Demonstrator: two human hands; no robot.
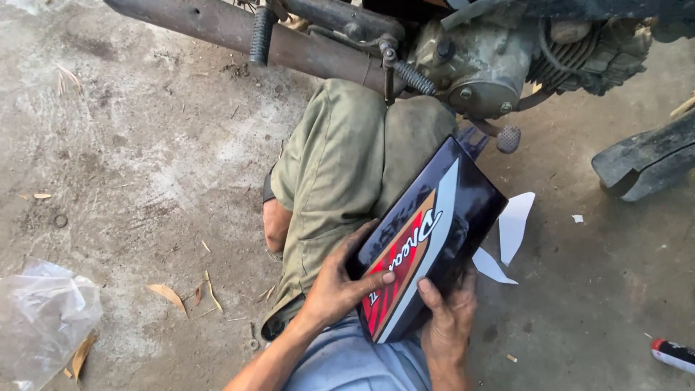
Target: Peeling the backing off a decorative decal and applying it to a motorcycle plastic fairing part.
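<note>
Both-hand grip, L hand & R hand, clasping side panel at lower end.

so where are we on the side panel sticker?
Done: striped decal sits on the dark side panel; white backing scraps lie on the concrete floor. In hand: left hand and right hand grip the panel, thumbs on the decal. Left: panel is off the motorcycle.

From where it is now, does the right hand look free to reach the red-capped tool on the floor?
Probably not at once: the right hand is holding the side panel; bare floor lies between it and the tool.
</note>
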